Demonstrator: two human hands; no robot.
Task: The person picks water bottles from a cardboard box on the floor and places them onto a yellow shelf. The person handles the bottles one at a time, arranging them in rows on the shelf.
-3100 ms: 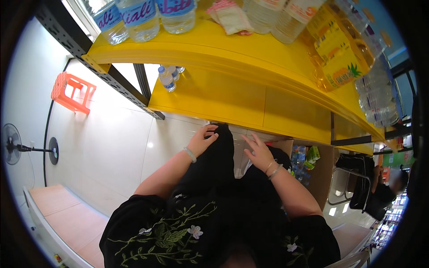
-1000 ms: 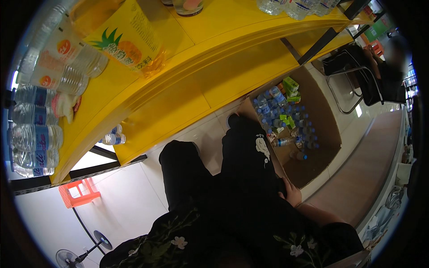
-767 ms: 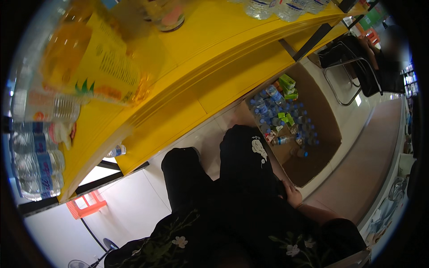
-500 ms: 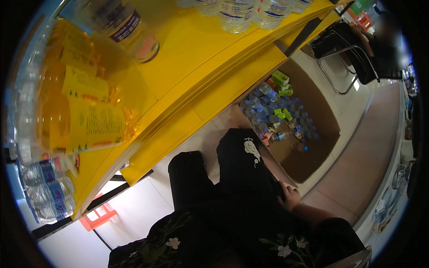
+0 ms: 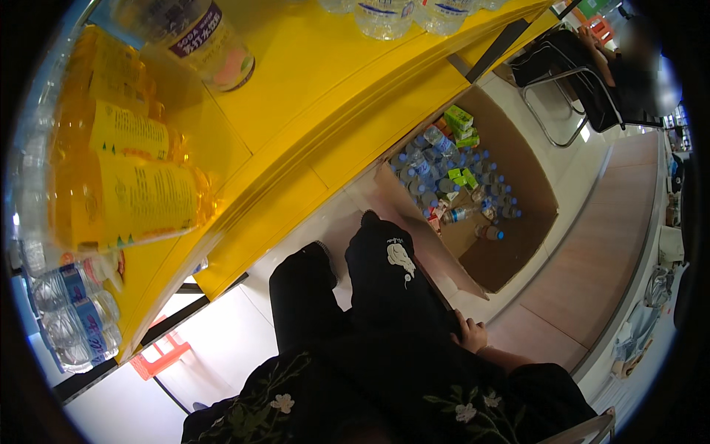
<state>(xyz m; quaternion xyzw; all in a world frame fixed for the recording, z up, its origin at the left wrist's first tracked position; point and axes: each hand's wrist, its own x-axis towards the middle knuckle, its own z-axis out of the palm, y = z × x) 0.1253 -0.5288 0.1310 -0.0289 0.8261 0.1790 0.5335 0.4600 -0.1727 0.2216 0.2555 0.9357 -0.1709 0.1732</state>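
My right hand [image 5: 470, 334] is beside my right thigh, its fingers curled at the edge of my black trousers [image 5: 377, 288]. What it grips, if anything, is hidden against the dark cloth. My left hand is out of view. Beyond the right hand stands an open cardboard box [image 5: 529, 222] on the floor. Inside lie many small plastic bottles [image 5: 421, 166] with blue caps, some green cartons [image 5: 460, 122] and a bottle with an orange-brown look [image 5: 489, 233] apart from the heap.
A curved yellow counter [image 5: 310, 126] runs along the left, holding orange drink bottles [image 5: 148, 192], a large clear bottle [image 5: 214, 44] and water bottles [image 5: 384, 16]. A red stool [image 5: 163, 355] stands below. A seated person [image 5: 629, 81] is at the upper right, near a wooden bench-like surface [image 5: 592, 274].
My view has shifted slightly, so the counter, box and bottles sit a little further left and higher. My right hand stays by the thigh with its fingers curled.
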